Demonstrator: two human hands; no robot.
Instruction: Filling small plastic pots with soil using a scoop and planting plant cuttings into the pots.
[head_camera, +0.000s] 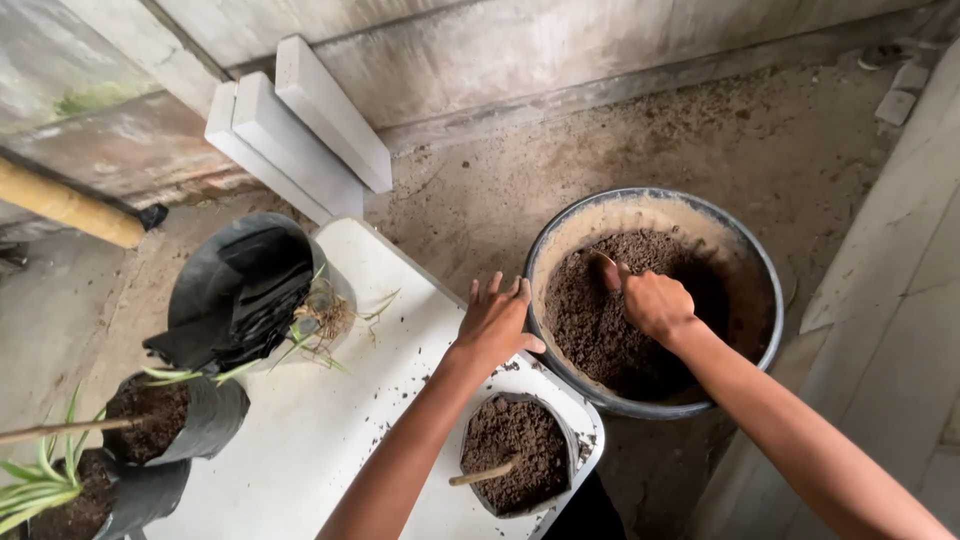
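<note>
Head view: right hand (655, 303) clamped on a tool, dug into soil (610, 330) in the basin (760, 270); left hand (493, 322) spread open on basin rim, bag (515, 452) below it on the counter (310, 430).

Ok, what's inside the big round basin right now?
The basin holds dark loose soil, with the right hand in it holding a small tool; soil hides its tip. The basin bottom is covered. The left hand rests against its rim.

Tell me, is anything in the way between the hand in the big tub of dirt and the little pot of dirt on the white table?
Nothing visible blocks it. The right hand is in the tub; the left hand holds its rim to one side. The small pot sits open just below.
</note>
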